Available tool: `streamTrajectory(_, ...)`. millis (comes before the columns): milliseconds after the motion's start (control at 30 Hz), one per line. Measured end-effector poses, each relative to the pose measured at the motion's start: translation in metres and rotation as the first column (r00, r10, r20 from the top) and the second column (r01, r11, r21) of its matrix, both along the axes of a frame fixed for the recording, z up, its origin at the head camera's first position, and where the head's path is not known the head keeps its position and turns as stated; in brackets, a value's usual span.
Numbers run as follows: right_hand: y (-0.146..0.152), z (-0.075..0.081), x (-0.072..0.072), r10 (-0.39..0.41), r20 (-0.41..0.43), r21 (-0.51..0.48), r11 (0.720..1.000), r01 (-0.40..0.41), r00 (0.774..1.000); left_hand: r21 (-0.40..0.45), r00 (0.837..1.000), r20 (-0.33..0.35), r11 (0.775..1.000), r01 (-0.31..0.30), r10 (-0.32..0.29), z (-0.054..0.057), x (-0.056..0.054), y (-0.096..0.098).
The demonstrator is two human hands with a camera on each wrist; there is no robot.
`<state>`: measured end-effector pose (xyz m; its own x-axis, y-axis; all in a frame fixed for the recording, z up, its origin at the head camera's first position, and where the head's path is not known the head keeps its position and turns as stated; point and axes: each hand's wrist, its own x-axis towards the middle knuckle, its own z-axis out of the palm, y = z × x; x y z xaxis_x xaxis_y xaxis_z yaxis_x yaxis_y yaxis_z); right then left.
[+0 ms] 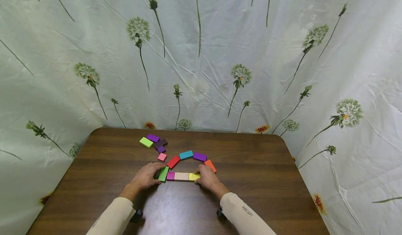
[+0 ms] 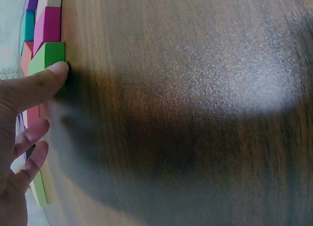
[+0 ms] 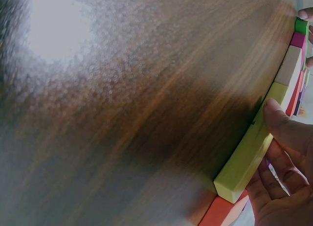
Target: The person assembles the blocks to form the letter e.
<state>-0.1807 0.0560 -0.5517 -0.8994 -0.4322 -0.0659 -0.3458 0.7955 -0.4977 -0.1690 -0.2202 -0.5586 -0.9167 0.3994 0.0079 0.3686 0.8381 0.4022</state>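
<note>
Several coloured wooden blocks form a closed, arched outline on the table. My left hand (image 1: 147,175) pinches the green block (image 1: 163,174) at the outline's left end, its thumb on the near end. Along the bottom, a magenta block (image 1: 170,176) and a plain wood block (image 1: 181,176) lie in a row with the yellow block (image 3: 254,143). My right hand (image 1: 208,177) holds that yellow block, thumb on its near side and fingers behind it. Over the top curve a red block (image 1: 173,162), a teal block (image 1: 186,154), a purple block (image 1: 199,156) and an orange block (image 1: 210,165).
Behind the left hand lie a pink block (image 1: 162,157), a lime block (image 1: 146,142), a dark block (image 1: 161,144) and two more purple pieces. The brown wooden table (image 1: 267,186) ends at a hanging floral cloth (image 1: 207,53).
</note>
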Motion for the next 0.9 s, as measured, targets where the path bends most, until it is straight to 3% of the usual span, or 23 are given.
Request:
streamTrajectory(233, 0.0012, -0.0026, -0.0003, 0.028, -0.056, -0.011, 1.000, -0.029, 0.998, -0.003, 1.000, -0.029, 1.000, 0.012, -0.012, 0.0011, 0.0018, 0.0005)
streamTrajectory(733, 0.0017, -0.0026, 0.0001, 0.030, -0.067, -0.019, 0.999, -0.031, 0.997, 0.001, 0.999, -0.029, 1.000, 0.018, -0.018, 0.0012, 0.0019, -0.0007)
streamTrajectory(900, 0.0011, -0.0028, 0.0007, 0.020, -0.062, -0.012, 1.000, -0.021, 0.998, 0.047, 1.000, -0.001, 0.999, 0.005, -0.005, 0.0049, 0.0016, -0.0050)
